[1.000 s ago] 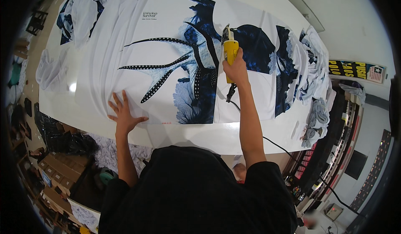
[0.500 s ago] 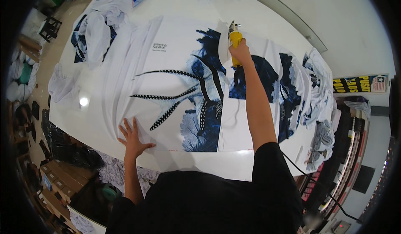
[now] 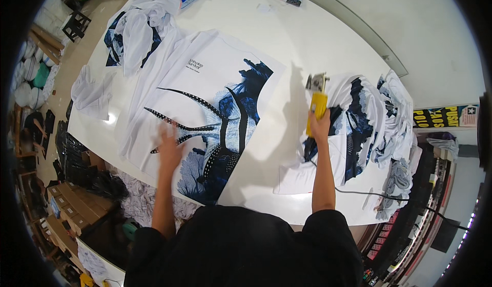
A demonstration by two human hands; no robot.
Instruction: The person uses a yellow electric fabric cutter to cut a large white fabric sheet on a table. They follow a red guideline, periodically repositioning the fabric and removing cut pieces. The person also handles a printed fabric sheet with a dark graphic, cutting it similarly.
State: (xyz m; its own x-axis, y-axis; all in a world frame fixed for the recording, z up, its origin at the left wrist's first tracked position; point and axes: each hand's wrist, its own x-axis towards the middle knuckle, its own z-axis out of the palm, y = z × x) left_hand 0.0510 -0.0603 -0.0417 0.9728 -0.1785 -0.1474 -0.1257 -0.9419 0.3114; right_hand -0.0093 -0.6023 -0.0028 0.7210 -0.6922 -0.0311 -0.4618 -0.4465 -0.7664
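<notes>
1. While your right hand (image 3: 321,125) is closed around the yellow body of the electric cutter (image 3: 317,105), its metal head points toward the far side of the table (image 3: 266,31); this hold presumably keeps your fingers behind the working end.

2. Your left hand (image 3: 170,149) lies over the left part of the printed panel (image 3: 210,115). Its blurred fingers seem extended; whether they press, pinch or only hover, one cannot tell.

3. The panel lies obliquely in front of you, left of the cutter, probably spread so that its outline stays readable. Its cloth appears thin, smooth and limp: a white ground with blue coral shapes and a black-banded fish with dotted fins.

4. Near the cutter's rear end lies a white fabric piece (image 3: 302,179) with a straight lower edge; contact between the two cannot be judged.

5. The slender black cord (image 3: 359,193) trails rightward from your grip, a course that likely keeps it off the panel.

6. Soft, crumpled fabric lies in a heap (image 3: 138,36) at upper left and a rumpled pile (image 3: 392,110) at right, both perhaps placed sideways to leave you working room. The hard, glossy tabletop contrasts with their folds.
</notes>
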